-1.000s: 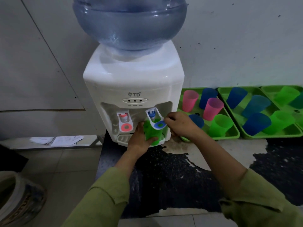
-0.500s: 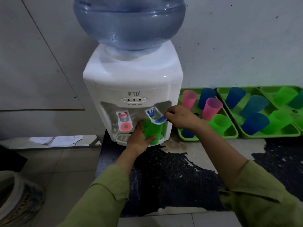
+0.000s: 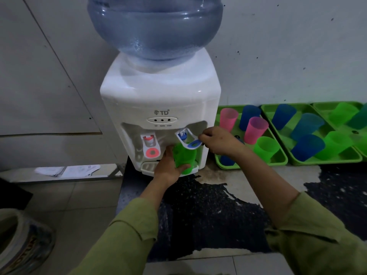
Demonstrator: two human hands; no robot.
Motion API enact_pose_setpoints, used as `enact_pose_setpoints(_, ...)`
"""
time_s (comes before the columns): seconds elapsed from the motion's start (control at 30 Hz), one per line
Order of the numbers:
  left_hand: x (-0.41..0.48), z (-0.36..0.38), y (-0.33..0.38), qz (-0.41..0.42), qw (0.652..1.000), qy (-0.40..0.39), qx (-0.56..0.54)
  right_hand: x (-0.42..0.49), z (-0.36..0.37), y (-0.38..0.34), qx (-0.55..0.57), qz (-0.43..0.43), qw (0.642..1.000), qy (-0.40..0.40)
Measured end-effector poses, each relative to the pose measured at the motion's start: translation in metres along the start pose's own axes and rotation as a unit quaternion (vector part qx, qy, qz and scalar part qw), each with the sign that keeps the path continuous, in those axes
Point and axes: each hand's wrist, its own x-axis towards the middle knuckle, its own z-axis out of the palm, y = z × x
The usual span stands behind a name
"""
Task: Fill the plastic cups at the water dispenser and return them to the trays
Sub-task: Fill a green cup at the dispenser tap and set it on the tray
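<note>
1. While my left hand (image 3: 168,169) grips it, fingers curled round the lower wall and thumb up the near side, green cup (image 3: 184,159): upright, rim directly under the blue tap lever (image 3: 193,144), base at the drip tray (image 3: 148,167); fill level unreadable.
2. Right hand (image 3: 220,141): just above and right of that grip, curled fingertips closed on the lever's outer end.
3. Water dispenser (image 3: 160,100): white, behind the grip; red tap (image 3: 152,151) just left of it; blue bottle (image 3: 155,26) high above.
4. Nearest tray (image 3: 282,160): right of the grip; pink, blue and green cups.
5. Second tray (image 3: 325,162): farther right; blue and green cups.
6. Papers (image 3: 67,170): well left of the grip.
</note>
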Motion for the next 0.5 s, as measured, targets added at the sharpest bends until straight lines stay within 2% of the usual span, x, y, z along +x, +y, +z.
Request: enact_pose_setpoints(0.5, -0.0009, -0.0021, 0.0022, 0.000, 1.000, -0.008, 0.010, -0.0005, -0.0017, -0.0022, 0.001, 0.009, 1.000, -0.010)
